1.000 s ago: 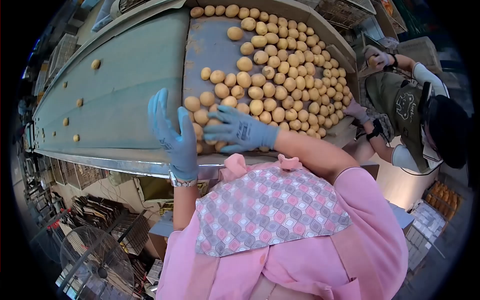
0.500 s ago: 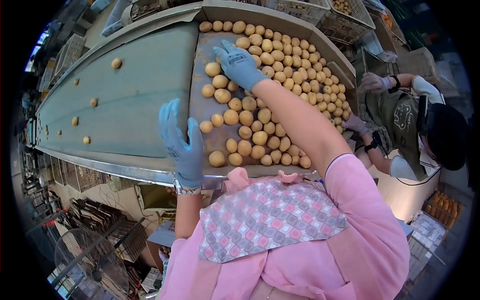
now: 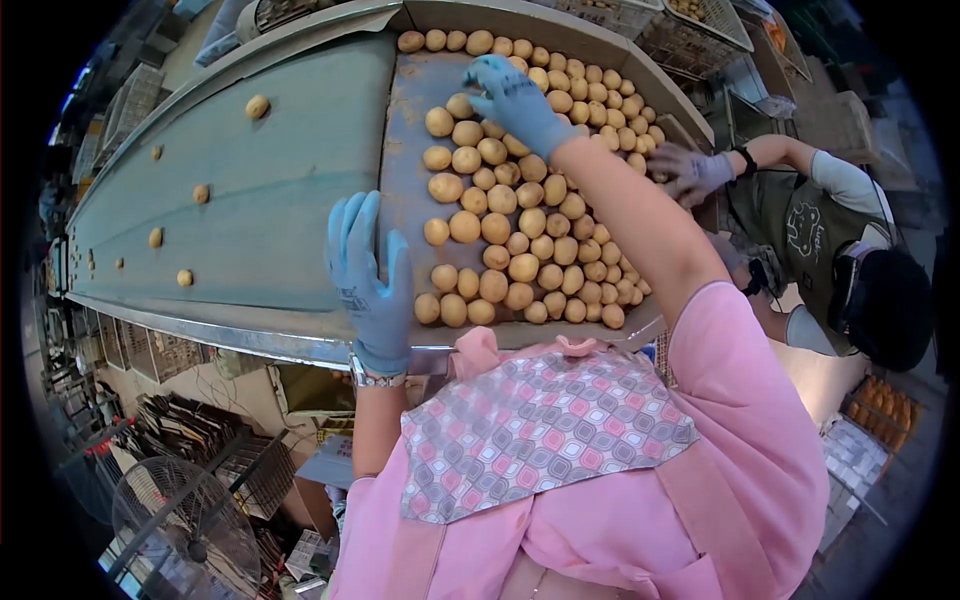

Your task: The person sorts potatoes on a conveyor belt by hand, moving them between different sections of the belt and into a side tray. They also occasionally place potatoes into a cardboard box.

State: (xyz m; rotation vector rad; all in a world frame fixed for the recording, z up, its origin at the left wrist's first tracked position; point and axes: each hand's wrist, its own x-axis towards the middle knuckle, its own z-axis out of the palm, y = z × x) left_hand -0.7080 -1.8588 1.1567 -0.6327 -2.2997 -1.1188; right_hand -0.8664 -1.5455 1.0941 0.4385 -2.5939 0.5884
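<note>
My left hand (image 3: 370,285), in a blue glove, is held upright over the edge between the green belt and the metal tray. Its fingers are stretched and the thumb stands apart; it holds nothing. Farther back, my right hand (image 3: 520,108), also blue-gloved, reaches over the left part of the fruit pile. Its fingers bend leftward with the thumb apart, and no fruit shows in its grasp. Many round yellow-tan fruits (image 3: 495,228) lie in rows and clusters on the metal tray (image 3: 412,130). The nearest ones to my right hand sit just below and right of it.
A green conveyor belt (image 3: 300,180) carries several scattered fruits from the left. At right a co-worker's gloved hand (image 3: 690,172) touches the pile's far end. A raised wall (image 3: 570,30) borders the tray; crates (image 3: 690,40) stand behind it. A fan (image 3: 190,520) stands lower left.
My right hand has moved right, and the fruits near it have shifted right. Fruits on the belt have come slightly closer. The co-worker's hand now reaches into the pile. My left hand barely moved.
</note>
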